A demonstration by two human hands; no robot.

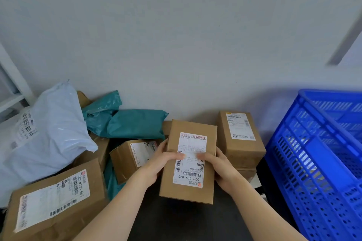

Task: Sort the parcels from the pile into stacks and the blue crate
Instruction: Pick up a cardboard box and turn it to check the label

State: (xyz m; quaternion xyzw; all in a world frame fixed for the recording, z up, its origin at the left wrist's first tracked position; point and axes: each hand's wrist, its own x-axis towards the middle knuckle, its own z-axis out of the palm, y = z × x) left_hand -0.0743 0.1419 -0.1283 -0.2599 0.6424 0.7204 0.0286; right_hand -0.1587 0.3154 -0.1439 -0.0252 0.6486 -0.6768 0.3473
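Head view: a blue perforated plastic crate (305, 162) fills the 3 to 4 o'clock side. At 9 o'clock slumps a white plastic mailer bag (51, 133), and below it at 7 o'clock lies a large labelled brown cardboard box (58, 197). Crumpled teal plastic mailers (135, 123) rest against the wall at 10 o'clock of centre. At centre, above the dark tabletop (186, 221), is a brown cardboard parcel with a white shipping label (189, 180). At its 3 o'clock a similar brown box (240, 139) tops a stack, and at 9 o'clock sits a smaller brown box (131, 158). The left hand (162, 160) and right hand (219, 164) clamp the central parcel's sides, with their thumbs pressed on its label.
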